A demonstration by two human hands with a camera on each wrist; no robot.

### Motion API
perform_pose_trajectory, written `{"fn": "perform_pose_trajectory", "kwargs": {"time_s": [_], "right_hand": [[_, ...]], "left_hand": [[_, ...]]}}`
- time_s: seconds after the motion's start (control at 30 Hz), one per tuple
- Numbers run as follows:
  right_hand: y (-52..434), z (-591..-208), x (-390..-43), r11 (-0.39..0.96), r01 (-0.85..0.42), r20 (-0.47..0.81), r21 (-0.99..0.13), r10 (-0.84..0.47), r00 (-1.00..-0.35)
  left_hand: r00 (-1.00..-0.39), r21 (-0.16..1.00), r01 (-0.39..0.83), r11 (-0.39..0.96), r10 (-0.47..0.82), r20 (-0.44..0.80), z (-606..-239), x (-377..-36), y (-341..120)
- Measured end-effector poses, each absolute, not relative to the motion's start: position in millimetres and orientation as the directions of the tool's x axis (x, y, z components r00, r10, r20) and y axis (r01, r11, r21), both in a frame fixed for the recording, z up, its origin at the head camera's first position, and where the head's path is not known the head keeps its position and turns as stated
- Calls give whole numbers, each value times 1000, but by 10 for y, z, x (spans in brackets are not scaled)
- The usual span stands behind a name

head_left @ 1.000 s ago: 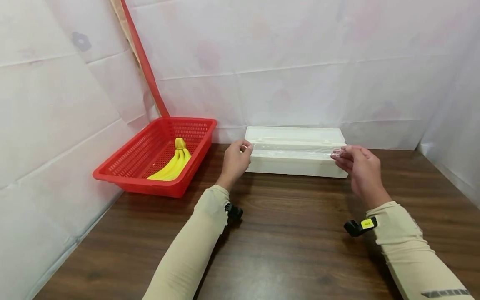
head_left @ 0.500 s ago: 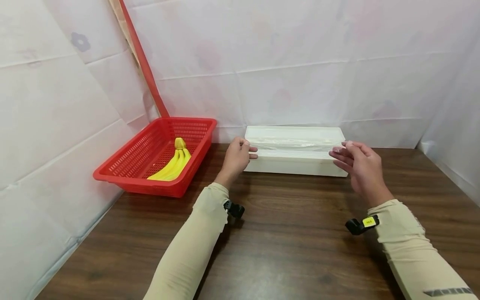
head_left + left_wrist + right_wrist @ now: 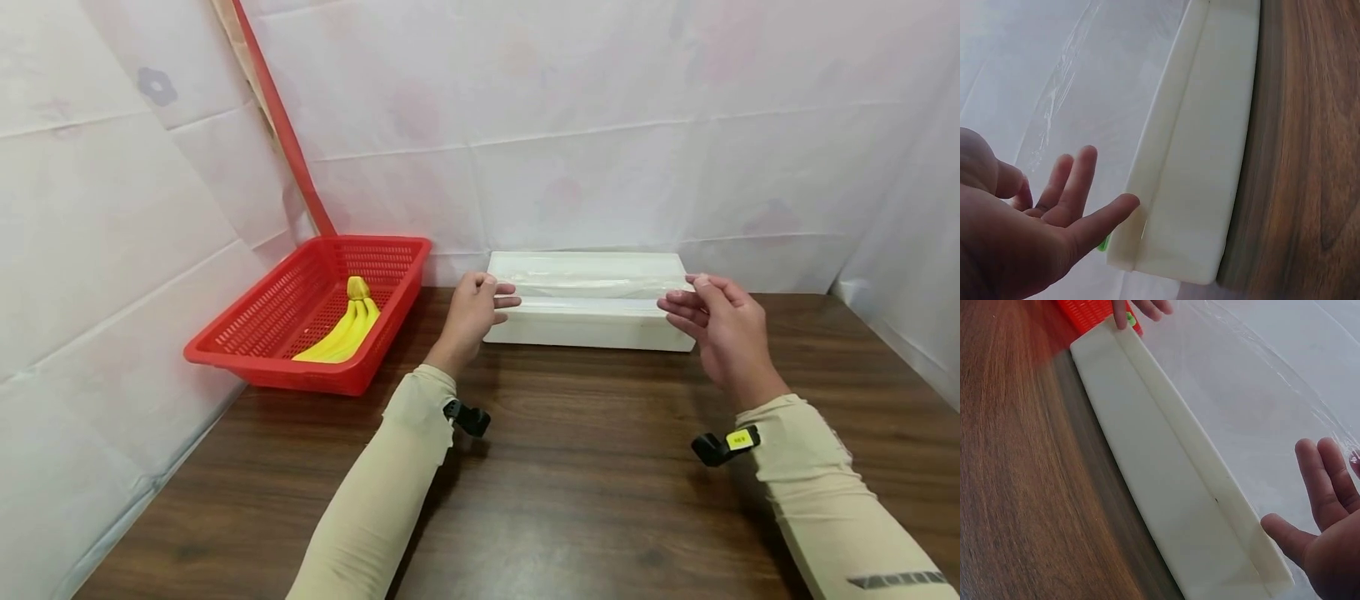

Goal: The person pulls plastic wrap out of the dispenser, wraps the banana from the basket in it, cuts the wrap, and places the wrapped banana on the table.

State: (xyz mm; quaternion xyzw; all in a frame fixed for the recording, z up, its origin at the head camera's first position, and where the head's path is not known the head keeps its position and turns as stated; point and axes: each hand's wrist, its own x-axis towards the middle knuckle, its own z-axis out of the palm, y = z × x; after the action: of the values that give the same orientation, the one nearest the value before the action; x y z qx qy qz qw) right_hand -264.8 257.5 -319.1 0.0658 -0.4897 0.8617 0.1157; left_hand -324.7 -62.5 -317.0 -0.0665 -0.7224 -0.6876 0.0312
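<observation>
Sleeves, a pair: pale, nearest the viewer; each bears a small black device at the wrist, left (image 3: pixel 467 418) and right (image 3: pixel 726 446).

Worktop (image 3: pixel 570 467): dark wood grain, beneath everything listed.

Left hand (image 3: pixel 471 310): thumb and forefinger pinching the film's near-left end; other fingers extended, released.

Right hand (image 3: pixel 720 329): matching pinch at the film's right end, partly cut off in the right wrist view; remaining fingers spread. Whether the lowest finger of either hand touches the box, cannot tell.

Clear film (image 3: pixel 592 285): one sheet, stretched between the hands above the box, its gathered edge uppermost.

White box (image 3: pixel 592 330): long, low, set lengthwise between the hands; a small green part (image 3: pixel 1104 242) at its left end.

Red basket (image 3: pixel 300 379): left of the box, apart from it, holding a bunch of bananas (image 3: pixel 348 333).

Pale sheeting (image 3: pixel 570 142): backdrop.

Step in hand, by judgement: pulling film out of the box. Next move seems to call for level, even tension from both pinches, lest the film fold or cling to itself.
</observation>
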Motion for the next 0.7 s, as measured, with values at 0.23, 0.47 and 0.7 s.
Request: {"fn": "perform_pose_trajectory", "kwargs": {"time_s": [0.23, 0.47, 0.7], "right_hand": [[2567, -3170, -2655, -538, -260, 238, -802, 112, -965], [2580, -3166, -2645, -589, -281, 289, -757, 83, -954], [2579, -3163, -2628, -589, -293, 311, -753, 74, -948]], "left_hand": [[-992, 993, 115, -35, 46, 116, -3130, -3236, -624], [-991, 987, 125, -98, 27, 128, -3103, -3234, -604], [-991, 979, 131, -153, 13, 135, -3101, -3238, -594]]}}
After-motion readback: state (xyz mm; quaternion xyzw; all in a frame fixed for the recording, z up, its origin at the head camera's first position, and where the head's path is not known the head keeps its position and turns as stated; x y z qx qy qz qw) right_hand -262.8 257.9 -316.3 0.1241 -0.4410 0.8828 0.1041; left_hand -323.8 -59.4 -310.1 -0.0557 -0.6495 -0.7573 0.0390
